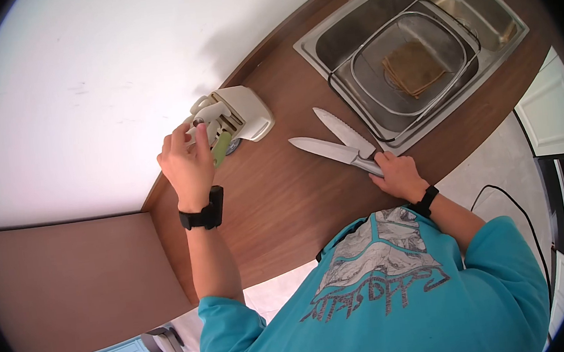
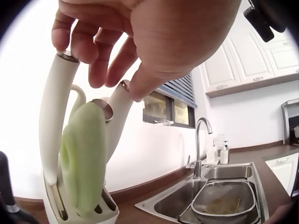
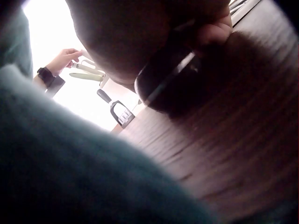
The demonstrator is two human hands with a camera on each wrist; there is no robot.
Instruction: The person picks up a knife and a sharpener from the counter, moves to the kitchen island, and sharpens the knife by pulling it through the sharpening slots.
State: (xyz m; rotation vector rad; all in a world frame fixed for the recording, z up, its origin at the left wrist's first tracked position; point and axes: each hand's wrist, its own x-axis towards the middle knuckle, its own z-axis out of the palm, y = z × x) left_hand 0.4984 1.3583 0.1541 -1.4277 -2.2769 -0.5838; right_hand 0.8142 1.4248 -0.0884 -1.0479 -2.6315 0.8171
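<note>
My left hand (image 1: 188, 165) is at the cream knife block (image 1: 248, 111), its fingers bent over the upright handles. In the left wrist view, the thumb and fingertips of this hand (image 2: 117, 56) touch the ends of white handles (image 2: 58, 116); a green handle (image 2: 86, 154) stands between them. On the counter, my right hand (image 1: 401, 177) holds the handle end of a smooth-bladed knife (image 1: 323, 149); beside it lies a serrated knife (image 1: 342, 129), its handle mostly hidden by the fingers. The right wrist view shows a dark, blurred handle (image 3: 163, 84) under the hand.
A double steel sink (image 1: 324, 50) holds a wire-rimmed basket (image 1: 361, 77) with a brown cloth (image 1: 414, 68). The tap (image 2: 198, 149) rises behind it. A black-handled tool (image 3: 117, 109) stands near the block. The wooden counter (image 1: 264, 205) meets the white wall.
</note>
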